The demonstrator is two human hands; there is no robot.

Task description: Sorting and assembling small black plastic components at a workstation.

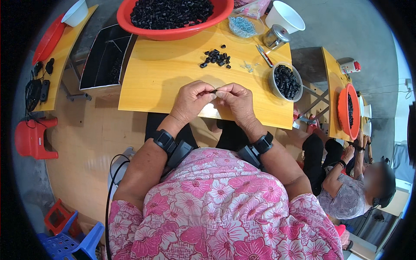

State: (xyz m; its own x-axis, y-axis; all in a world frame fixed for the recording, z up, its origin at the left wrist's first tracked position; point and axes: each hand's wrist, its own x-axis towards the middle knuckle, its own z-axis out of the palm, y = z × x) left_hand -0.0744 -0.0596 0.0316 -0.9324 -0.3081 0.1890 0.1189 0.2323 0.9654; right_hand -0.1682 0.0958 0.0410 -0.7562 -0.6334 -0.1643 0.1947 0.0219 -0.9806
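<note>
Together, the left hand (190, 99) and right hand (236, 100) pinch one small black part (215, 91) above the yellow counter (164, 82), near a pink packet (255, 8).

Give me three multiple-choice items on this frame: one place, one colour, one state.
1. Where is the small loose pile of black parts?
A. on the yellow table
B. on the floor
C. on the red stool

2. What colour is the big basin full of black parts?
A. white
B. red
C. blue

3. What are the hands doing?
A. resting flat
B. pinching a small black piece together
C. holding scissors

A: the pile lies on the tabletop.
B: its rim is red.
B: left hand and right hand meet fingertip to fingertip on the small black piece.
</note>
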